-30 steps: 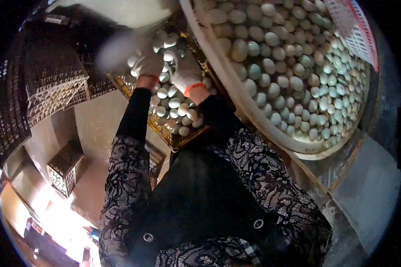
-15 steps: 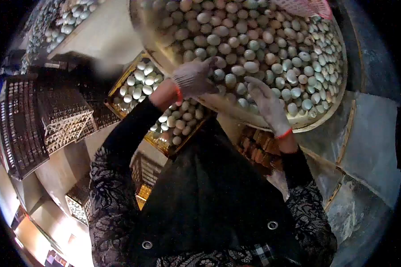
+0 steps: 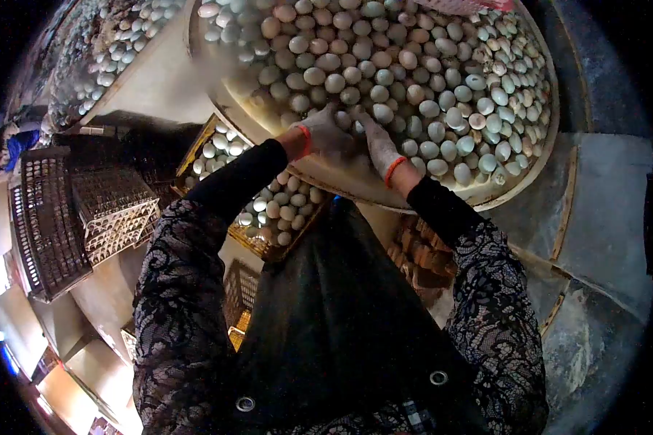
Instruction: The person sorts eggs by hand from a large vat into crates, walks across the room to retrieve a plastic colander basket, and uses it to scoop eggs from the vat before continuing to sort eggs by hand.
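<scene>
My left hand [image 3: 329, 138], in a pale knit glove with a red band at the wrist, reaches over the near rim of a large round tub [image 3: 457, 194]. Its fingers are blurred and partly hidden, so its grip is unclear. Close beside it, my right hand [image 3: 379, 143], gloved and banded the same way, stretches its fingers down among the eggs. Pale green, white and pinkish eggs [image 3: 429, 108] fill the tub. One egg [image 3: 343, 120] lies between the two hands. Whether either palm touches more eggs is hidden.
Below my left forearm stands a yellow-edged crate [image 3: 267, 250] holding more eggs. Dark stacked racks [image 3: 47, 225] and a lighter crate [image 3: 120, 225] are at left. A pink basket [image 3: 479, 6] sits at the tub's far side. Bricks [image 3: 422, 250] lie below the tub.
My hands have come together at the tub's near side. The right hand has moved left and the left hand slightly down. The view has shifted a little.
</scene>
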Available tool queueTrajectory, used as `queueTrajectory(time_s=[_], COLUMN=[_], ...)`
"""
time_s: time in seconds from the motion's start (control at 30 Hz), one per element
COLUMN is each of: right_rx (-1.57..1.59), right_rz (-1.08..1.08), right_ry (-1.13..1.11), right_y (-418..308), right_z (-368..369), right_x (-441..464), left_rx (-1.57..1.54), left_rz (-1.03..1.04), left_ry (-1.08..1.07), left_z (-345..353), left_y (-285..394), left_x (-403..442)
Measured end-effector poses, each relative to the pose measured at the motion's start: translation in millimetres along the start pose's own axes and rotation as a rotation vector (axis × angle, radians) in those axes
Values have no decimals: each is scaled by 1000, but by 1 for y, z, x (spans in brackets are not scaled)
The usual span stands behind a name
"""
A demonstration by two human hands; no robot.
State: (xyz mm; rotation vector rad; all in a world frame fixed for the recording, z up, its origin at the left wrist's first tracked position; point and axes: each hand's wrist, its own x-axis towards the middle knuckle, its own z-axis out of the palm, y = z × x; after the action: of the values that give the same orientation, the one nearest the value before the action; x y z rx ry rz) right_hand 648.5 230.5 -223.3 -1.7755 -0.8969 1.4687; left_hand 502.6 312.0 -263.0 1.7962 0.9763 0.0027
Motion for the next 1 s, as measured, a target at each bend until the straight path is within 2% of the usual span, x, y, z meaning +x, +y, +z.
queueTrajectory(time_s=[0.03, 0.07, 0.13, 0.17, 0.2, 0.23, 0.27, 0.3, 0.33, 0.37, 0.47, 0.5, 0.53, 0.57, 0.63, 0.67, 0.77, 0.87, 0.9, 0.93, 1.0], right_rx=[106, 108, 552, 554, 768, 982, 983, 670, 508, 349, 286, 553, 685, 815, 969, 968, 1278, 1182, 794, 396, -65], right_rz=[30, 37, 222, 226, 167, 106, 108, -84, -177, -273, -301, -64, 52, 174, -20, -20, 57, -65, -224, -375, -737], right_ry=[40, 38, -25, -24, -72, -121, -122, -144, -163, -167, -82, -146, -183, -206, -239, -243, -272, -236, -107, 6, 109], right_y=[-3, -11, -26, -18, -1, 19, 49, 86, 102, 117, 113, 94, 74, 52, 17, 19, 22, 12, 11, 8, -26], right_z=[4, 6, 8, 8, 9, 11, 10, 6, 1, -3, -5, -7, -8, -8, 5, 5, 5, 5, 2, 0, 0], right_x=[-1, -6, -16, -12, 0, 15, 40, 73, 86, 98, 101, 89, 75, 61, 32, 35, 47, 28, 21, 16, -9], left_rx=[-29, -151, -276, -410, -544, -546, -592, -638, -638, -310, 26, -173, -374, -371, -325, -325, -390, -735, -718, -618, -453], left_rz=[67, -16, -102, -108, -114, -117, -109, -98, -97, -118, -143, -182, -216, -213, -167, -167, -117, 18, 146, 134, 170], left_ry=[33, 24, 15, 58, 103, 103, 176, 250, 253, 294, 422, 481, 537, 538, 619, 622, 655, 592, 680, 698, 794], left_z=[3, -6, -10, -7, -4, 2, 10, 15, 15, 12, 15, 17, 18, 17, 11, 10, 10, 24, 24, 22, 18], left_y=[-5, 13, 30, 34, 36, 29, 15, 9, 21, 44, 71, 71, 71, 78, 95, 98, 98, 73, 80, 81, 85], left_x=[2, -8, -16, -16, -15, -9, 3, 9, 3, -12, -25, -23, -22, -24, -34, -34, -29, -5, -5, -13, -24])
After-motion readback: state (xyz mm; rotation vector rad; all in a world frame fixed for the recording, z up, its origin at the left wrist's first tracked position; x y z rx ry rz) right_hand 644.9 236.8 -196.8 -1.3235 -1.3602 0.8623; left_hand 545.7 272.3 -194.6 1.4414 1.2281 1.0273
